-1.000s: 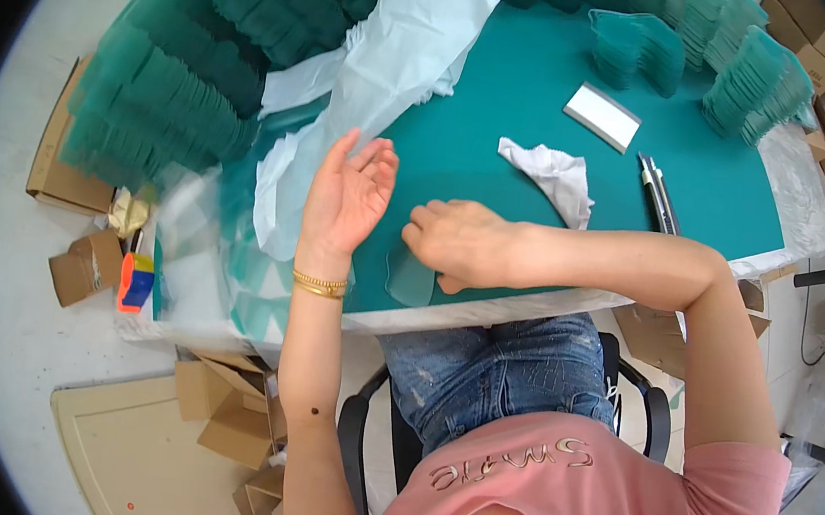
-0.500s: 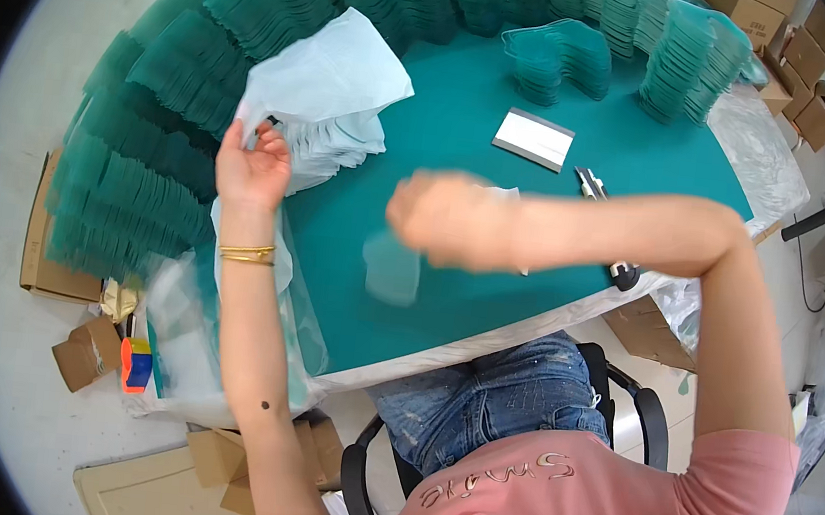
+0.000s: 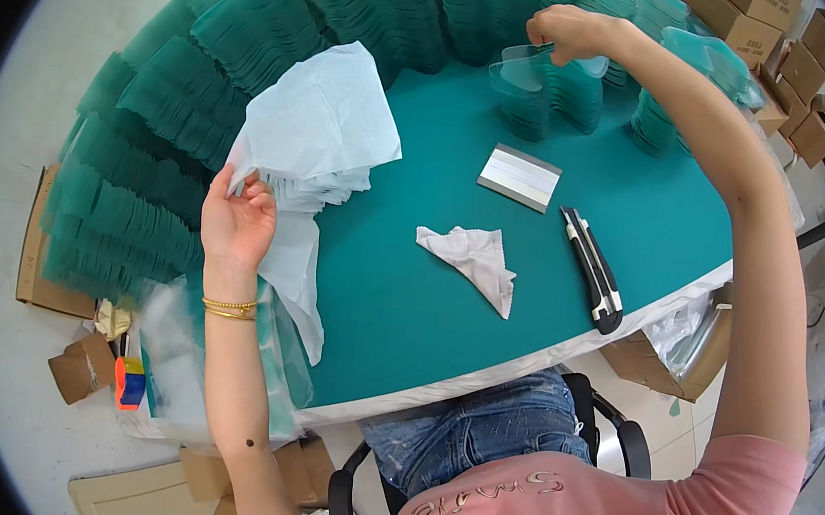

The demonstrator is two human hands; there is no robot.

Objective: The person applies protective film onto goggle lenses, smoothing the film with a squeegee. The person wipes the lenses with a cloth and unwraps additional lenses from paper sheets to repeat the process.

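My left hand point(image 3: 239, 216) is at the left of the green table, its thumb and fingers pinching the lower corner of a thin white paper sheet point(image 3: 319, 117). That sheet spreads up and right over a pile of similar white sheets point(image 3: 319, 190). My right hand point(image 3: 575, 35) reaches to the far right of the table. Its fingers are closed on the edge of a clear curved plastic sheet point(image 3: 518, 71), tilted at the top of a short stack of such sheets point(image 3: 575, 102). The fingertips are partly hidden.
Tall stacks of greenish clear sheets point(image 3: 255, 30) line the far and left edges. On the table lie a flat scraper point(image 3: 519, 177), a crumpled pale cloth point(image 3: 472, 261) and a black-and-white utility knife point(image 3: 592, 273). Cardboard boxes point(image 3: 743, 26) stand at the far right.
My right hand has moved from mid-table to the short stack at the far right, uncovering the cloth and knife. A blurred clear piece below it is gone from there. My left hand keeps its pinch.
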